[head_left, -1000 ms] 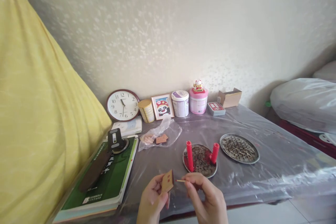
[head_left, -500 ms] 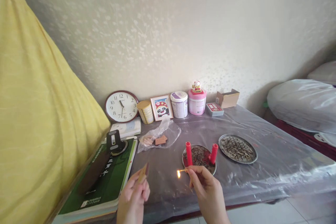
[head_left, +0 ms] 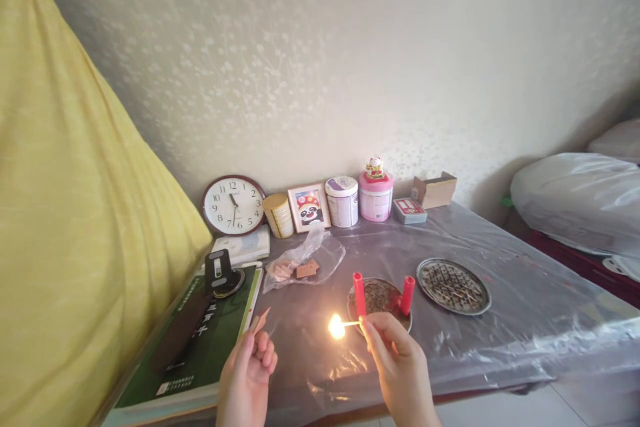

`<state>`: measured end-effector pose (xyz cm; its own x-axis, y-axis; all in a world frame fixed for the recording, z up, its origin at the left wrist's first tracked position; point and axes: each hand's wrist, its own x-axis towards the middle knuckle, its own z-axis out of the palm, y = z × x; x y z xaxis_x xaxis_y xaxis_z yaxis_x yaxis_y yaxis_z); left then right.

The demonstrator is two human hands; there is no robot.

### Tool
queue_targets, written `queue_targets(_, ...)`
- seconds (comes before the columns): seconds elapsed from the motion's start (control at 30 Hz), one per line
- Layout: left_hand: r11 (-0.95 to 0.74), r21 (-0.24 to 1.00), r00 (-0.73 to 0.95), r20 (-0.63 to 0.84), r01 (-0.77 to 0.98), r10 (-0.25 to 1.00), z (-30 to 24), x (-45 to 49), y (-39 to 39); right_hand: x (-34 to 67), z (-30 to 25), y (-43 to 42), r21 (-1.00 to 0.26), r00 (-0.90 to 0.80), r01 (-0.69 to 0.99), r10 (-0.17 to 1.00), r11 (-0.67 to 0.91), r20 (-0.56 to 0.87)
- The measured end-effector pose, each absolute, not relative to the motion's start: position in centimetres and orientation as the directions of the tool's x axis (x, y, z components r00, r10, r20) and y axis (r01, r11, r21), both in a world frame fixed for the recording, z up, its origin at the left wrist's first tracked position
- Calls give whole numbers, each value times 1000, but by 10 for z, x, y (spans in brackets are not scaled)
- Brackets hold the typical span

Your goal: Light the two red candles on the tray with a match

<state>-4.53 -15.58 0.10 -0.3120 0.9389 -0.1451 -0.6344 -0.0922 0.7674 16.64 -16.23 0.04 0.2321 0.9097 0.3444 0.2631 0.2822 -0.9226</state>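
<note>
My right hand (head_left: 395, 363) pinches a burning match (head_left: 347, 325); its flame glows bright just left of the fingers, close to the front of a round metal plate (head_left: 385, 295). On that plate stand two red candles: the left candle (head_left: 359, 293) is upright, the right candle (head_left: 407, 294) leans a little. Neither wick shows a flame. Over the edge of the green book, my left hand (head_left: 247, 373) is closed on a small brown matchbox (head_left: 259, 320), of which only an edge shows.
A second round metal plate (head_left: 453, 285) lies to the right. A clear bag (head_left: 305, 260) with small pieces, a green book (head_left: 195, 347) with a black stand, a wall clock (head_left: 233, 205), tins, a picture frame and boxes line the wall. Plastic sheeting (head_left: 500, 333) covers the table. Yellow cloth hangs left.
The match was struck against the box and caught fire; its flame has grown. My left hand drew the matchbox away to the left and down. My right hand moved nearer the left candle.
</note>
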Motion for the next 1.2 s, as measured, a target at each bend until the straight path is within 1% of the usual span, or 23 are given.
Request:
queue_targets(0.23, -60, 758, -294, -177, -650, 939, -4, -45, -152, 168, 3, -161, -921, 223, 219, 903, 322, 369)
queue_targets(0.5, -37, 751, -270, -191, -659, 944, -11, -47, -150, 168, 5, -158, -938, 229, 159, 913, 307, 338)
queue_targets(0.97, 1, 732, -258, -242, -682, 935, -27, -59, -140, 177, 20, -150, -858, 149, 290, 866, 424, 478)
queue_targets(1.07, 9, 739, -258, -247, -674, 934, -26, -59, -140, 177, 23, -148, -867, 160, 266, 867, 422, 471)
queue_targets(1.2, 4, 744, -260, -239, -668, 936, -25, -58, -141, 178, 25, -145, -908, 196, 176, 890, 380, 411)
